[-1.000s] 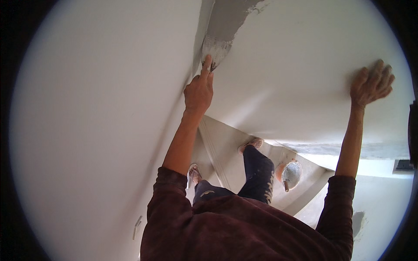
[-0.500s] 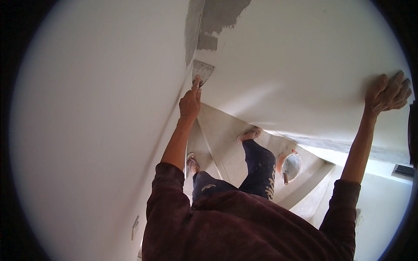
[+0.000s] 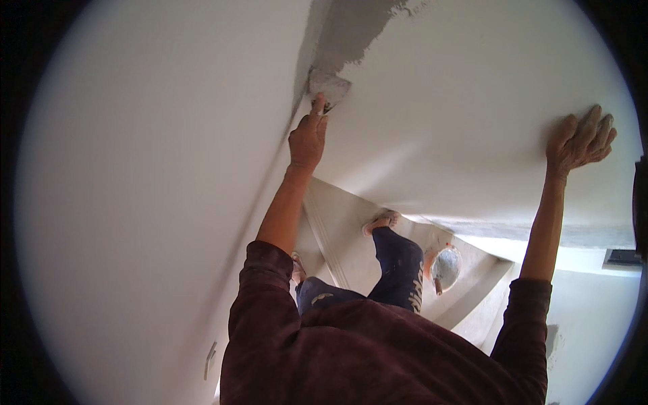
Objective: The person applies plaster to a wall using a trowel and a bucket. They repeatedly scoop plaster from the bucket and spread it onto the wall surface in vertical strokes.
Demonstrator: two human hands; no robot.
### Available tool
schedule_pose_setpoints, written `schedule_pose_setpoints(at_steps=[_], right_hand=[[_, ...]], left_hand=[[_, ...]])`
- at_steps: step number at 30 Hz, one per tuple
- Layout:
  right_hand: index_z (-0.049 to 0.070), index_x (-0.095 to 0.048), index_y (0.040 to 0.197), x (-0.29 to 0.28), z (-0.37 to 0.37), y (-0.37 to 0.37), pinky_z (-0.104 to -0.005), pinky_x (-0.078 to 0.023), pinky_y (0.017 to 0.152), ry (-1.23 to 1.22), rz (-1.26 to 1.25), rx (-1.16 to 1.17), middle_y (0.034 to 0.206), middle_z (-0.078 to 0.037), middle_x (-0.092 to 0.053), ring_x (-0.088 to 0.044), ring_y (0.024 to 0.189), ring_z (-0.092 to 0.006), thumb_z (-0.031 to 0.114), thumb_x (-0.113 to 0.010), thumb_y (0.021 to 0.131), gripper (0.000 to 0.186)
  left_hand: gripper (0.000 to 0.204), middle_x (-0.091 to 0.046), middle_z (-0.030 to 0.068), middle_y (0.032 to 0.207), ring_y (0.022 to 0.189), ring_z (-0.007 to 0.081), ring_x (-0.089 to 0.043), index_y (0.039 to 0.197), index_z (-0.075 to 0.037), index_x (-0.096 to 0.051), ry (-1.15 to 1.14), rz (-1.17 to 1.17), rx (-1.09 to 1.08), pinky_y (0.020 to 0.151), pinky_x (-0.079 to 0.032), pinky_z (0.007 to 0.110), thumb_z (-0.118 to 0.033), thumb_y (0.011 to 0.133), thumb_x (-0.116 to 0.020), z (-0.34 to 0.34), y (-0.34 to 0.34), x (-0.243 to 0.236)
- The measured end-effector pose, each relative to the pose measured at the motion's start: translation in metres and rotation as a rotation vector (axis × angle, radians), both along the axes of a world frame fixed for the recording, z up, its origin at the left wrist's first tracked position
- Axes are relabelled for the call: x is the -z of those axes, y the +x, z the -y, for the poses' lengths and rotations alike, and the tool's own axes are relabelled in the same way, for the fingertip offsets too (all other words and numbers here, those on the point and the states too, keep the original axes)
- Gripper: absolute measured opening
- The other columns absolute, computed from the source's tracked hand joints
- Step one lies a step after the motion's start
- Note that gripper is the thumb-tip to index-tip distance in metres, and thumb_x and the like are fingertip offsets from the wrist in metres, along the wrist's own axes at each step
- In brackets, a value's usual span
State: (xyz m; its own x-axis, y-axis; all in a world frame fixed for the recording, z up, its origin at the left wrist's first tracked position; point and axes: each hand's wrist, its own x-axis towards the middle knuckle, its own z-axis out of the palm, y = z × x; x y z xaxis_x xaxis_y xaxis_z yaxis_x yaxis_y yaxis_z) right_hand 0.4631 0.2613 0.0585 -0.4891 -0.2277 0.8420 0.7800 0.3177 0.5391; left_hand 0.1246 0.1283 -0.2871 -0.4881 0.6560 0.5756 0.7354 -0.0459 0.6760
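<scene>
My left hand (image 3: 308, 140) is closed on a putty knife (image 3: 329, 88), index finger stretched along its back. The wide, smeared blade lies against the wall right beside the inner corner. Just beyond the blade a band of grey filler (image 3: 351, 34) with a ragged right edge runs up the corner, a narrower strip of it on the left wall. Most of the knife's handle is hidden by my fingers. Far to the right, my right hand (image 3: 580, 140) rests on the white wall (image 3: 459, 108), fingers apart and dusty, holding nothing.
A second white wall (image 3: 155, 169) rises close on my left. Below, my feet stand on a dusty floor (image 3: 344, 202). Near my right leg sits a round bucket (image 3: 446, 266) with grey contents and a handle-like stick at its rim. A dark vent-like opening (image 3: 622, 258) is at the far right.
The putty knife has moved up the corner, onto the lower end of the grey filler, and its blade has tilted. My right hand appears slightly further left in view, still on the wall.
</scene>
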Motion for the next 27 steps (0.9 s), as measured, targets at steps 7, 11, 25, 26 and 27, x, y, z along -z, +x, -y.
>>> schedule_pose_setpoints(at_steps=[7, 11, 25, 26, 27], right_hand=[[0.019, -0.055, 0.132, -0.004, 0.007, 0.004, -0.0513, -0.016, 0.108, -0.017, -0.049, 0.015, 0.139, -0.010, -0.046, -0.029, 0.136, -0.0285, 0.046, -0.041, 0.094, 0.049], [0.019, -0.055, 0.132, 0.000, 0.004, 0.003, -0.0493, -0.015, 0.109, -0.040, -0.059, -0.009, 0.140, -0.009, -0.046, -0.030, 0.136, -0.0277, 0.046, -0.044, 0.093, 0.049], [0.017, -0.056, 0.131, -0.006, 0.001, 0.004, -0.0492, -0.015, 0.110, -0.004, -0.012, -0.012, 0.136, -0.010, -0.049, -0.032, 0.135, -0.0289, 0.043, -0.044, 0.094, 0.047], [0.017, -0.056, 0.131, -0.007, -0.003, 0.003, -0.0495, -0.015, 0.110, -0.002, -0.008, -0.007, 0.136, -0.011, -0.049, -0.033, 0.134, -0.0297, 0.043, -0.044, 0.094, 0.047], [0.015, -0.057, 0.129, -0.010, -0.006, 0.005, -0.0502, -0.019, 0.107, 0.017, 0.011, 0.011, 0.134, -0.013, -0.051, -0.036, 0.131, -0.0314, 0.043, -0.046, 0.094, 0.047]], left_hand=[[0.053, -0.064, 0.0142, 0.077, 0.067, 0.0321, -0.062, 0.146, -0.027, -0.033, -0.502, 0.041, 0.155, 0.062, -0.050, 0.046, -0.023, 0.096, -0.052, 0.095, 0.022, 0.029], [0.052, -0.061, 0.0127, 0.074, 0.064, 0.0312, -0.061, 0.146, -0.027, -0.033, -0.202, -0.005, 0.110, 0.059, -0.050, 0.043, -0.025, 0.097, -0.051, 0.089, 0.028, -0.073], [0.054, -0.062, 0.0128, 0.075, 0.063, 0.0299, -0.062, 0.148, -0.026, -0.029, -0.220, -0.081, -0.051, 0.060, -0.051, 0.042, -0.027, 0.098, -0.049, 0.029, 0.004, -0.099], [0.054, -0.060, 0.0116, 0.068, 0.058, 0.0279, -0.061, 0.148, -0.028, -0.029, -0.175, -0.111, -0.058, 0.056, -0.051, 0.041, -0.029, 0.098, -0.050, 0.025, 0.001, -0.091], [0.054, -0.060, 0.0115, 0.068, 0.059, 0.0279, -0.061, 0.147, -0.029, -0.029, -0.182, -0.091, -0.045, 0.056, -0.051, 0.041, -0.028, 0.098, -0.050, 0.021, -0.001, -0.083]])
